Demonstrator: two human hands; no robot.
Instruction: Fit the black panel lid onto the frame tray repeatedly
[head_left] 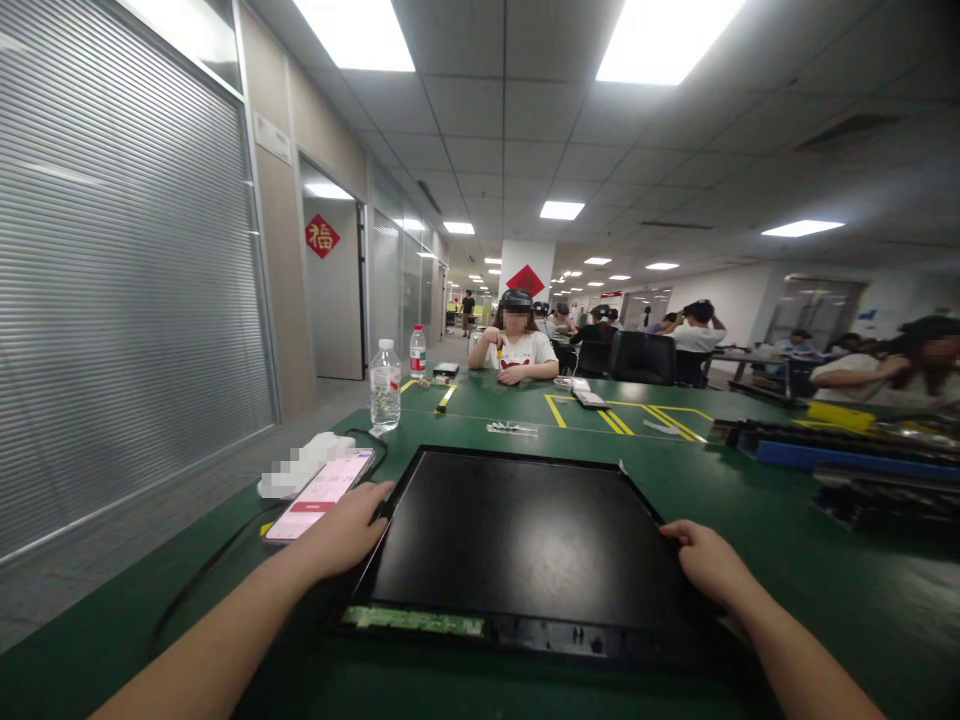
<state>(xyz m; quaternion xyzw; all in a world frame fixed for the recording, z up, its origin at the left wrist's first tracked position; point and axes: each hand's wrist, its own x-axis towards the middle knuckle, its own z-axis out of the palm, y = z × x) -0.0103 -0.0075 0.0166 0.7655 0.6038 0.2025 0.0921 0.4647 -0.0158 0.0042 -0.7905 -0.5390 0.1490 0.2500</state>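
Observation:
A black flat display panel (525,530) lies in front of me on the green table (810,580), with a green circuit strip (416,621) along its near left edge. My left hand (358,525) grips the panel's left edge, its fingertips partly hidden at the rim. On the opposite side my right hand (701,560) pinches the right edge between thumb and fingers. A phone (321,495) with a lit pink screen lies just left of my left hand, beside a white object (300,465).
Behind the panel stand a clear bottle (385,388) and a smaller red-capped bottle (418,352). A small clear bag (512,429) lies beyond the panel. A person (517,345) sits across the table. Blue and black parts (817,456) lie at the right.

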